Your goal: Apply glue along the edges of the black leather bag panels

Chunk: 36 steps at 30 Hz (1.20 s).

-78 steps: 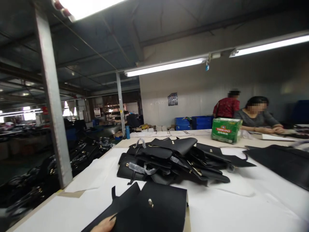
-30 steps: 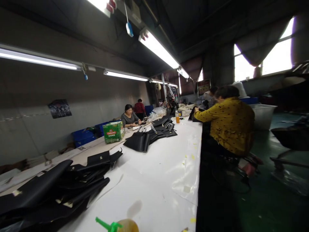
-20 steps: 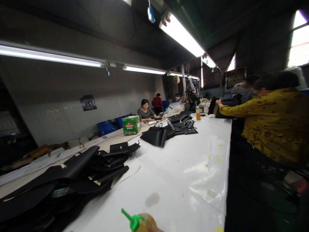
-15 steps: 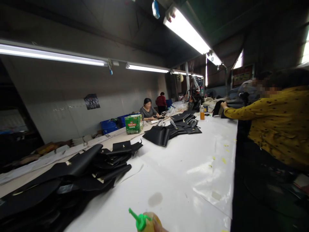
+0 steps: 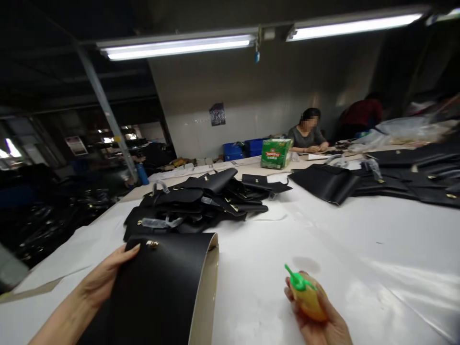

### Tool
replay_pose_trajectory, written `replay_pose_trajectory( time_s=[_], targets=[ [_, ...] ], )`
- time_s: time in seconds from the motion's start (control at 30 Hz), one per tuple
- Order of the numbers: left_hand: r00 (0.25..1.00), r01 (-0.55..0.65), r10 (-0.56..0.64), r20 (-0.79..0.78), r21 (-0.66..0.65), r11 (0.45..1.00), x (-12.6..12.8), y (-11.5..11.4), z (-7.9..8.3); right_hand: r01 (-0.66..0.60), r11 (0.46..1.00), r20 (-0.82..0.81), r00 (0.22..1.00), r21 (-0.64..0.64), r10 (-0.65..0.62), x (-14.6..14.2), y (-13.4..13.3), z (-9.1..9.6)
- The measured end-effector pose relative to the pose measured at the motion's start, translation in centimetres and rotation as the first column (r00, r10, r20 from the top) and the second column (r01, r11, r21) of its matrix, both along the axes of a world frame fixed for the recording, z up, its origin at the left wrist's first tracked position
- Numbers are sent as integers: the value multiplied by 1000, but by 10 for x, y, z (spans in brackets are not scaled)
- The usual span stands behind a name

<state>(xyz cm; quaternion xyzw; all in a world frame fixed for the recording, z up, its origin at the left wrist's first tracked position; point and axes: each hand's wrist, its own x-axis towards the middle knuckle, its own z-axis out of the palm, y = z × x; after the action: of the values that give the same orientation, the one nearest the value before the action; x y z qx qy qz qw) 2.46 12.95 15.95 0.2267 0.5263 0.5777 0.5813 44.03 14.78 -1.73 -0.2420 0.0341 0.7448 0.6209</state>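
My left hand (image 5: 108, 270) grips the upper left edge of a black leather bag panel (image 5: 158, 287), thumb on its face beside a gold clasp (image 5: 153, 244). The panel curves over, showing a beige inner side along its right edge. In my right hand (image 5: 323, 318) is a yellow squeeze bottle (image 5: 312, 299) with a green nozzle cap (image 5: 298, 281), tilted up to the left above the white tabletop (image 5: 258, 287). Just beyond the panel lies a pile of black bag pieces (image 5: 187, 201), some with plastic-wrapped handles.
A second heap of black bag pieces (image 5: 402, 177) spreads along the right. Behind stands a green beer carton (image 5: 276, 154), near blue crates (image 5: 233, 151). A co-worker (image 5: 307, 134) sits across the table, and another person in red (image 5: 361, 117) is farther right.
The view has swung left. My left hand has come into view holding the black bag panel. My right hand, still around the squeeze bottle, now shows more fully.
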Motion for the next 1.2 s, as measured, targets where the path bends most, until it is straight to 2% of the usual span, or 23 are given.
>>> replay_pose_trajectory(
  time_s=[0.07,0.17,0.27,0.37,0.43,0.57,0.67,0.77,0.9,1.2],
  targets=[
    [998,50,-48,-43,47,998,-17,-12,-6,9,998,17,1000,-65,-8,3,0,-1],
    [993,118,-114,-43,110,987,-26,-4,-16,47,993,66,997,-104,-40,3,-5,-1],
    [988,155,-157,7,131,979,-30,9,-29,75,997,172,983,-28,-69,-6,-12,4],
    [980,179,-190,64,144,973,-40,14,-41,26,999,362,931,33,-36,-23,-19,13],
    [977,180,-195,84,155,971,-46,15,-48,-60,995,552,834,76,8,-35,-20,23],
    [976,189,-204,81,161,969,-54,19,-56,-276,950,867,498,147,10,-58,-7,42],
    [976,197,-209,68,153,968,-56,23,-55,-385,910,967,249,152,-56,-73,11,50],
    [971,221,-231,57,145,965,-59,27,-52,-449,885,991,103,125,-88,-86,25,49],
    [966,248,-255,40,121,961,-60,34,-51,-474,873,993,17,114,-120,-95,30,42],
    [969,236,-243,49,114,965,-59,33,-64,-506,859,996,-9,74,-92,-101,38,36]
  ],
)
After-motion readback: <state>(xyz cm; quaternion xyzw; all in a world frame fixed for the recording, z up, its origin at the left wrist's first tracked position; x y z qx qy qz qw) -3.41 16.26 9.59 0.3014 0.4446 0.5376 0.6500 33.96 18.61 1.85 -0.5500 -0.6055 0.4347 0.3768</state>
